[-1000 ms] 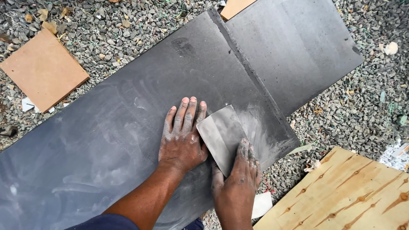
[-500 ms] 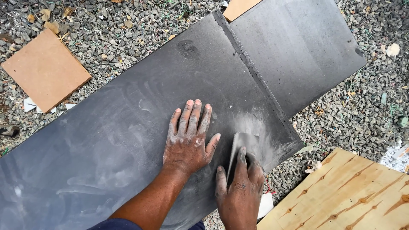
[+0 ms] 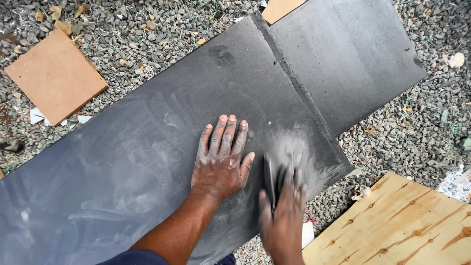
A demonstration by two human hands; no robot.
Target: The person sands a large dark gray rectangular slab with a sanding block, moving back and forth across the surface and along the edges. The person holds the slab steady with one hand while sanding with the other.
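Observation:
A long dark grey board [image 3: 147, 147] lies on gravel, dusted with pale powder. My left hand [image 3: 221, 159] rests flat on it, fingers spread, pressing down. Just to its right, my right hand [image 3: 283, 211] is blurred with motion and presses a small dark grey sheet [image 3: 271, 176] against the board, close to the board's right edge. A whitish dust patch [image 3: 294, 145] spreads above the sheet. A second dark grey panel [image 3: 348, 54] butts against the long board at the upper right.
Grey gravel [image 3: 147, 34] surrounds the boards. A tan square board [image 3: 54, 76] lies at the upper left. A knotty plywood sheet [image 3: 407, 221] sits at the lower right. Another tan piece [image 3: 279, 9] peeks out at the top edge.
My right hand has slid down and toward me with the small sheet, which earlier lay open and flat and now shows edge-on. The left hand stays planted.

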